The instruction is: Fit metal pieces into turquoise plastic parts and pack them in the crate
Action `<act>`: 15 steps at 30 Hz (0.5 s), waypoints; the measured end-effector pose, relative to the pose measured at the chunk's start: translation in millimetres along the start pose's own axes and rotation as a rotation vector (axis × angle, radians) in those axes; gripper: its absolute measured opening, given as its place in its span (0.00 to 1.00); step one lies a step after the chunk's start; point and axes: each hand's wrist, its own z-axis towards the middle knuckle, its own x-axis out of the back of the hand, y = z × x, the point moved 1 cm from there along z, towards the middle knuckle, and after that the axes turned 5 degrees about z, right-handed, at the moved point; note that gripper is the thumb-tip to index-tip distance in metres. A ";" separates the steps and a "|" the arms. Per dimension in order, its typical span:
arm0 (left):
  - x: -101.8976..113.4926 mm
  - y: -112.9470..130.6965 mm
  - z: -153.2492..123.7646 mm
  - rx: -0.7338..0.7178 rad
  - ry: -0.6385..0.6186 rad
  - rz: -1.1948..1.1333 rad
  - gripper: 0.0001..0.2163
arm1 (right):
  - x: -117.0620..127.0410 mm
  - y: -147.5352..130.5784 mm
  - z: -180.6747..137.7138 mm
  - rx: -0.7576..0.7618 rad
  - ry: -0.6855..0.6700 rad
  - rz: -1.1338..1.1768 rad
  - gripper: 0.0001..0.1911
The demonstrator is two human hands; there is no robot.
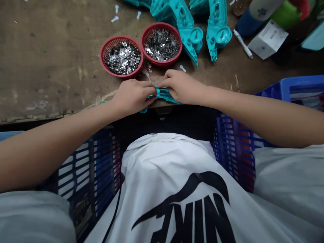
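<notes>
Teal part (165,95) at table edge (50,114)

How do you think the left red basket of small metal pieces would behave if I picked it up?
The left red basket would probably feel heavy for its size, since it holds many small metal pieces. Being slotted, it may flex slightly. The pieces look loose, so they could slide if it tilts.

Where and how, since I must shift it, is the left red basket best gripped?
The left basket is probably best pinched by its round rim, from the left: the other basket crowds its right side, and metal pieces fill its middle.
</notes>
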 end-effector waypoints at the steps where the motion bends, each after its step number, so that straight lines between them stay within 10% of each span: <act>1: 0.5 0.3 0.1 -0.004 -0.002 0.003 0.15 | 3.4 0.7 0.0 -0.010 -0.006 -0.007 0.20; 15: -1.3 -1.8 2.8 -0.122 0.017 0.006 0.15 | -0.2 27.4 5.3 0.206 -0.150 0.078 0.12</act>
